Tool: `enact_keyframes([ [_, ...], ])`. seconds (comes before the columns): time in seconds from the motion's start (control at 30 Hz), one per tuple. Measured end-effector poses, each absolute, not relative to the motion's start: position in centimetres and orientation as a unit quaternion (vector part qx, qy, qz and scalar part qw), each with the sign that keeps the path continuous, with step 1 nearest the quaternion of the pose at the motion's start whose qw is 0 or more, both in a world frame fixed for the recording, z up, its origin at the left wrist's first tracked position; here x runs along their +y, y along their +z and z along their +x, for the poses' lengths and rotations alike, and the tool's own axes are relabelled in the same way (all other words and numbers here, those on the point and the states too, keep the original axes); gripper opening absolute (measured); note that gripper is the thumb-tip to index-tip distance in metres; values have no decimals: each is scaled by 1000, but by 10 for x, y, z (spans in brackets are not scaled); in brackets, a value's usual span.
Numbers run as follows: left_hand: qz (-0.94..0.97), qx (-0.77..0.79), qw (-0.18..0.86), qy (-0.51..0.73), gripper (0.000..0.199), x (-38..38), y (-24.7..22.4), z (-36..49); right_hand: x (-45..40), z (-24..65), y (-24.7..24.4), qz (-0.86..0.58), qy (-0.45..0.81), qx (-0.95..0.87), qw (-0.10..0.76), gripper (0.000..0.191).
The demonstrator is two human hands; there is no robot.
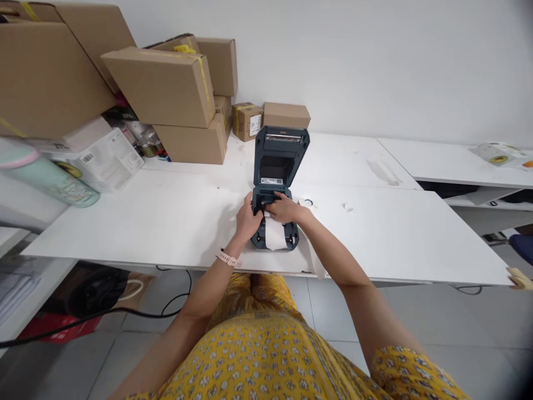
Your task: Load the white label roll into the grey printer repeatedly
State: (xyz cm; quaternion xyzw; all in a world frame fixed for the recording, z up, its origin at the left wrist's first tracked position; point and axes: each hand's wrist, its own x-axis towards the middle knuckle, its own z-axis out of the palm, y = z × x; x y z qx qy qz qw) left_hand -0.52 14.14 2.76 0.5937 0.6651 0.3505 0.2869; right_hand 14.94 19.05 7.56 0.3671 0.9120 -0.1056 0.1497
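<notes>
A dark blue-grey label printer [257, 225] stands on the white table in front of me, its lid [260, 153] raised. My left hand [247, 218] grips the printer's left side, fingers outside and thumb reaching over the edge into the bay. Inside the bay, my right hand [283, 209] has its fingers bent around the top of a strip of white label paper [275, 233]. The strip runs down over the printer's front part. Both sets of fingertips are partly hidden in the bay. Another pale strip [315, 258] hangs over the table's front edge beside my right forearm.
Cardboard boxes [162, 83] are stacked at the back left, near a mint-green bottle [62, 180]. Two small boxes [286, 115] stand behind the printer. Paper scraps [347, 207] and a clear plastic piece [383, 173] lie to the right. A black cable [137, 312] crosses below the table.
</notes>
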Motion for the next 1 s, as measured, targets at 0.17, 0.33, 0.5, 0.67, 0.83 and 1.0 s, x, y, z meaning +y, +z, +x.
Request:
enact_keyframes([
  [0.17, 669, 662, 243, 237, 80, 143, 41, -13, 207, 152, 77, 344, -136, 916, 153, 49],
  [0.33, 656, 677, 218, 250, 76, 139, 37, -8, 205, 197, 94, 277, -341, 898, -20, 53],
  [0.5, 639, 689, 208, 272, 71, 136, 30, -3, 146, 289, 89, 179, -459, 755, -433, 38],
  [0.67, 633, 695, 198, 278, 66, 136, 29, 1, 103, 360, 42, 409, -455, 597, -518, 37],
  [0.83, 636, 691, 198, 279, 67, 135, 29, 1, 118, 378, -7, 557, -452, 590, -372, 43],
  [1.0, 641, 693, 190, 271, 68, 135, 30, 1, 120, 382, -17, 556, -441, 594, -379, 52],
])
